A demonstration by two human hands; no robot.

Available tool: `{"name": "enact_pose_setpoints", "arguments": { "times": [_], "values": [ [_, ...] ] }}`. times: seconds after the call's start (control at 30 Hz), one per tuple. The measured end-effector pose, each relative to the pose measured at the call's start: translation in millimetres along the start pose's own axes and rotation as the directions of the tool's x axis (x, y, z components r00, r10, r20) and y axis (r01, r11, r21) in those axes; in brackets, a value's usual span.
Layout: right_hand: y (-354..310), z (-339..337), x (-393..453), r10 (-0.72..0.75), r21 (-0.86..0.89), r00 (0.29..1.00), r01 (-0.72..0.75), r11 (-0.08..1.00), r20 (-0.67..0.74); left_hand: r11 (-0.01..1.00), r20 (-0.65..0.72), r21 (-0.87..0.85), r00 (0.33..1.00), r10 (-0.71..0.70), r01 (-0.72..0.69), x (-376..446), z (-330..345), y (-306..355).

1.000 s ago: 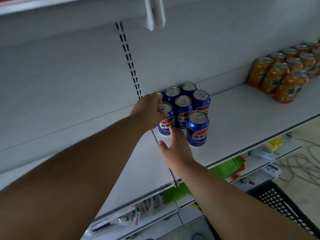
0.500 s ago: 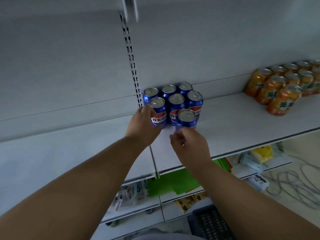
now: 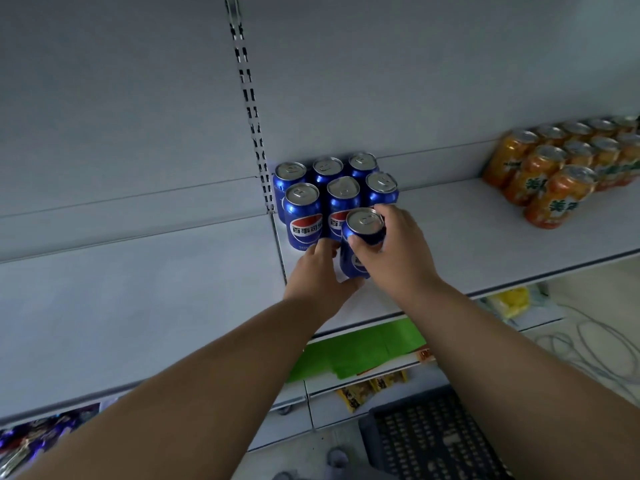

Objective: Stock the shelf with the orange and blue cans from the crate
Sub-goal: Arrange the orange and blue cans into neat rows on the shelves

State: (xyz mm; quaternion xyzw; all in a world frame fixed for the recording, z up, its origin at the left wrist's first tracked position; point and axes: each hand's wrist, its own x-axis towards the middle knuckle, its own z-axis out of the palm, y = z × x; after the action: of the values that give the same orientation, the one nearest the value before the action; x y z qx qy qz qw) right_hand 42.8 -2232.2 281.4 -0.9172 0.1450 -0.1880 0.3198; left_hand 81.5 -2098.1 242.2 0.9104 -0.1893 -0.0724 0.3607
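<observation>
Several blue cans (image 3: pixel 302 216) stand in rows at the left end of the white shelf (image 3: pixel 467 244), against the slotted upright. My right hand (image 3: pixel 394 251) grips the front blue can (image 3: pixel 363 223) near its top, thumb on its left side. My left hand (image 3: pixel 320 275) sits just left of that can's base, fingertips near the front-left can; whether they touch it is unclear. Several orange cans (image 3: pixel 550 192) stand grouped at the shelf's far right.
A black perforated crate (image 3: pixel 433 438) sits on the floor at lower right. Lower shelves hold green packets (image 3: pixel 356 355) and snack bags. Grey cables (image 3: pixel 588 348) lie coiled on the floor at right. Between the two can groups the shelf is bare.
My right hand has closed round the front blue can near its top. My left hand came off the front-left can and dropped lower, beside the front can's base. The camera tilted down slightly.
</observation>
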Motion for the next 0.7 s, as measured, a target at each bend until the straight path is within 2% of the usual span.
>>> {"name": "enact_pose_setpoints", "arguments": {
  "times": [0.13,0.27,0.4,0.57,0.7],
  "values": [
    [-1,0,11,0.014,0.010,1.000,-0.015,1.000,0.007,0.999,-0.032,-0.012,0.999,-0.036,0.036,3,6,4],
    [-7,0,18,0.016,0.030,0.999,-0.017,0.999,0.049,0.998,-0.137,-0.023,0.988,-0.068,0.066,1,4,1],
    [-20,4,20,-0.046,0.077,0.983,0.033,0.996,0.179,0.993,-0.233,-0.062,0.966,-0.116,0.104,-7,-5,-12],
    [-44,-7,35,-0.200,0.075,0.907,0.186,0.980,0.371,0.986,-0.274,-0.060,0.947,-0.169,0.158,-8,-15,-24],
    [-53,-7,41,-0.212,0.035,0.888,0.216,0.976,0.408,0.984,-0.249,-0.053,0.952,-0.179,0.171,-5,-16,-30]
  ]
}}
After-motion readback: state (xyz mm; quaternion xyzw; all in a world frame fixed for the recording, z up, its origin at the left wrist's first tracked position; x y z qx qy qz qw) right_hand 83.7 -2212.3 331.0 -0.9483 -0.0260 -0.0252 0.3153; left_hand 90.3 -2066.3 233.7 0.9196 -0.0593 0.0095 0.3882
